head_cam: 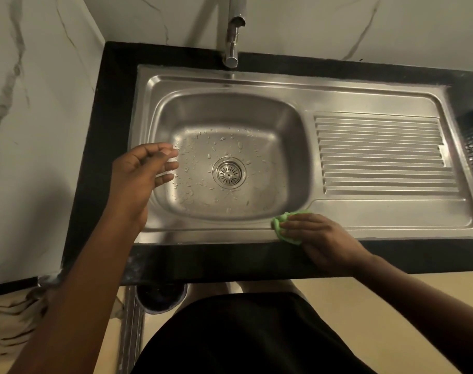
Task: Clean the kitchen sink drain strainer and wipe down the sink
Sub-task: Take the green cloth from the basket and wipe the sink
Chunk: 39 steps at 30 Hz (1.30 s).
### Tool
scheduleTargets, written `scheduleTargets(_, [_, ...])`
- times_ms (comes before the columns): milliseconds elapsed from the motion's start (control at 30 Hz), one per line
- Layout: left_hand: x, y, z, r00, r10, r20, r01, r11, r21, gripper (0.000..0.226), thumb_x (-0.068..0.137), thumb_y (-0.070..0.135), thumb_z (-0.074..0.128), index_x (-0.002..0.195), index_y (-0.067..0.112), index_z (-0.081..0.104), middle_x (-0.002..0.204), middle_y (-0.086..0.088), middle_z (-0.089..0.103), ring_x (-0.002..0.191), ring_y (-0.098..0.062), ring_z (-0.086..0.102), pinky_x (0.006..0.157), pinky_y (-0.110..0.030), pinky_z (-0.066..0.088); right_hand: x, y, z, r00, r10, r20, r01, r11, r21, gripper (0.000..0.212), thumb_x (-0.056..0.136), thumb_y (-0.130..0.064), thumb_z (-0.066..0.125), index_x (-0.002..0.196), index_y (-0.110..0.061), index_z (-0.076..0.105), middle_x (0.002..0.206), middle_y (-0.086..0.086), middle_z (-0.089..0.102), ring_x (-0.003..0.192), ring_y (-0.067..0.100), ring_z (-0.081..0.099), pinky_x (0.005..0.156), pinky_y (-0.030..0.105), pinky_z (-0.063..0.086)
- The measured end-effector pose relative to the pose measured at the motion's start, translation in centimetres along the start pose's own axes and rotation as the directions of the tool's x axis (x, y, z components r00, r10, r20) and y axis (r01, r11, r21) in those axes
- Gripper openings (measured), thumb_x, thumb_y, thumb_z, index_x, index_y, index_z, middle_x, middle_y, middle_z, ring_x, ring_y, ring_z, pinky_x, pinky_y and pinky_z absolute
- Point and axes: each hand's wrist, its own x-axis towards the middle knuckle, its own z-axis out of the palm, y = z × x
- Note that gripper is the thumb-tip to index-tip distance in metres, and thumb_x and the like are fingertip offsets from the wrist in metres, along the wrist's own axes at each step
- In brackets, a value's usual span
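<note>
Your left hand (146, 171) hovers loose-fingered, holding nothing, over the basin's left edge. The drain strainer (229, 172) sits just right of it, open wet floor all around. Your right hand (319, 238) grips a green cloth (279, 224) on the sink (378, 222) front rim.

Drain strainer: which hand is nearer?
Left. Left hand hovers left of the drain strainer at the basin edge; right hand holds a green cloth on the front rim.
</note>
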Motion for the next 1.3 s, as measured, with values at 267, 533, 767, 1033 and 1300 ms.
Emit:
scheduleTargets(267, [0.3,-1.3,-2.2,0.997,-0.037,-0.073,0.039,0.999,0.017,0.013,0.1,0.02,0.069,0.106,0.024,0.08,0.11,-0.003,0.082,0.105,-0.027,0.079,0.09,-0.036,0.062,7.9,3.3,-8.0,0.968,0.249,-0.031,-0.249,0.937,-0.247,0.036,0.096,-0.025,0.052,0.128,-0.024,0.069,0.113,0.01,0.076,0.098,0.036,0.073,0.081,0.042,0.059])
scheduleTargets(533, [-0.7,-2.7,-1.5,0.996,-0.078,-0.037,0.079,0.996,0.034,0.013,0.099,0.021,0.072,0.103,0.027,0.082,0.108,-0.002,0.083,0.101,-0.023,0.08,0.078,-0.025,0.061,19.3,7.9,-8.4,0.988,0.137,0.071,-0.057,0.753,-0.655,0.054,0.101,-0.015,0.06,0.153,-0.019,0.049,0.16,0.007,0.047,0.149,0.031,0.04,0.117,0.048,0.043])
scheduleTargets(767, [-1.0,-3.8,-0.4,0.994,-0.101,-0.043,0.103,0.993,0.048,0.012,0.099,0.023,0.072,0.103,0.028,0.082,0.109,-0.002,0.083,0.101,-0.022,0.08,0.083,-0.031,0.06,22.8,13.5,-7.0,0.838,0.436,0.328,0.042,0.548,-0.835,0.046,0.103,-0.025,0.048,0.146,-0.013,0.056,0.157,0.008,0.05,0.155,0.03,0.03,0.129,0.044,0.021])
scheduleTargets(1033, [-1.1,-3.4,0.1,0.992,-0.113,-0.063,0.113,0.994,-0.006,0.016,0.1,0.018,0.07,0.113,0.014,0.079,0.109,-0.004,0.083,0.103,-0.027,0.079,0.089,-0.037,0.062,19.8,8.9,-4.3,0.575,0.685,0.446,-0.11,0.606,-0.788,0.037,0.095,-0.035,0.06,0.128,-0.021,0.069,0.138,0.001,0.064,0.14,0.037,0.05,0.119,0.049,0.037])
scheduleTargets(1300, [-0.7,-3.8,0.6,0.993,-0.109,-0.034,0.108,0.993,-0.036,0.012,0.101,0.02,0.07,0.106,0.021,0.081,0.11,-0.002,0.082,0.102,-0.024,0.079,0.091,-0.04,0.062,16.5,8.6,-0.1,0.299,0.558,0.774,-0.009,0.813,-0.582,0.052,0.108,-0.038,0.038,0.138,-0.003,0.061,0.143,0.016,0.061,0.131,0.033,0.059,0.117,0.047,0.042])
